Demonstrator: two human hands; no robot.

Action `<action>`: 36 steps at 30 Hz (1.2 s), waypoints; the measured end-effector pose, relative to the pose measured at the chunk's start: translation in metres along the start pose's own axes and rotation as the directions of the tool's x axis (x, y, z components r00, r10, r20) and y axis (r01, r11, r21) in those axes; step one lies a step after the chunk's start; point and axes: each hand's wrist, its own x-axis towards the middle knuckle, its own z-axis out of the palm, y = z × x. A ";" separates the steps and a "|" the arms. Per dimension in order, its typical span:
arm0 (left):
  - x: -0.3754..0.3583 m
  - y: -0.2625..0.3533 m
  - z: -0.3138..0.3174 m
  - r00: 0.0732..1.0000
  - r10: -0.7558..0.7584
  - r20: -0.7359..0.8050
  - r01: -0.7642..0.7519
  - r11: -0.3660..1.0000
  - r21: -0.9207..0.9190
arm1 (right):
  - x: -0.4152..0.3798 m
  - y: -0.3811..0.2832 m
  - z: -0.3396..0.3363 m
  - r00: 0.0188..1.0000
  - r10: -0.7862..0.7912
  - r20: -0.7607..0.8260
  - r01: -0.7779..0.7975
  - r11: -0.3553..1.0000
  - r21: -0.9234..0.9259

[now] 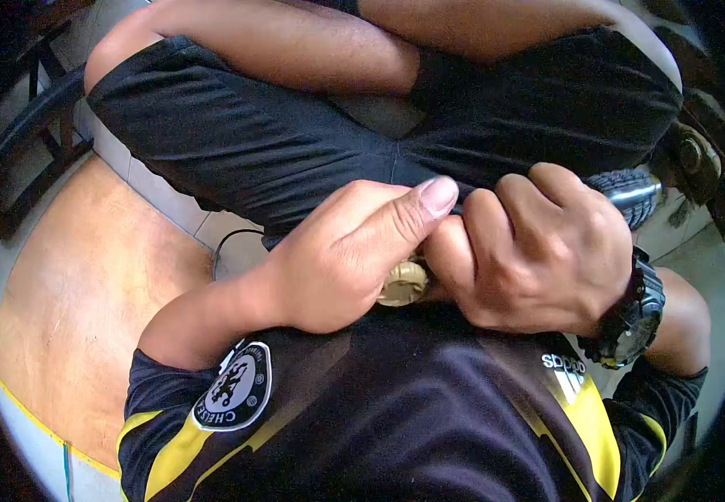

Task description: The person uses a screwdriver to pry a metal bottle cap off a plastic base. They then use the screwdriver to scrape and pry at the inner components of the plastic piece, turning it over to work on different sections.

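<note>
My left hand is closed in front of my belly, its thumb laid along the top. A small tan round piece with a ridged edge shows below that thumb, between the hands; the rest of it is hidden. My right hand is in a fist, knuckles up, close against the left. From the little-finger side of this fist sticks out a black ribbed handle with a shiny band near its end. The other end is covered by my fingers, and what tool it belongs to does not show.
My crossed legs in black shorts lie beyond the hands. At left a tan board covers part of the tiled floor, with a thin black cable beside it. Dark furniture legs stand at upper left; a dark object lies at right.
</note>
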 end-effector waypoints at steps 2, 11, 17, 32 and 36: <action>-0.002 -0.010 -0.003 0.998 -0.024 -0.050 0.022 0.999 -0.042 | 0.008 0.006 0.005 0.998 -0.011 0.055 0.009 0.999 0.033; -0.064 -0.039 -0.039 0.969 0.125 -0.212 -0.073 0.968 0.240 | 0.060 -0.038 0.005 0.977 0.031 0.211 -0.073 0.979 0.191; -0.096 -0.026 -0.058 0.958 -0.211 -0.195 0.214 0.977 -0.004 | 0.084 -0.076 -0.004 0.960 0.134 0.244 -0.184 0.964 0.194; -0.106 -0.017 -0.062 0.972 -0.023 -0.234 0.004 0.997 -0.082 | 0.086 -0.105 -0.004 0.957 0.271 0.107 -0.283 0.953 0.113; -0.107 -0.005 -0.062 0.980 0.055 -0.192 -0.048 0.998 0.042 | 0.088 -0.096 -0.013 0.966 0.258 -0.016 -0.255 0.963 0.091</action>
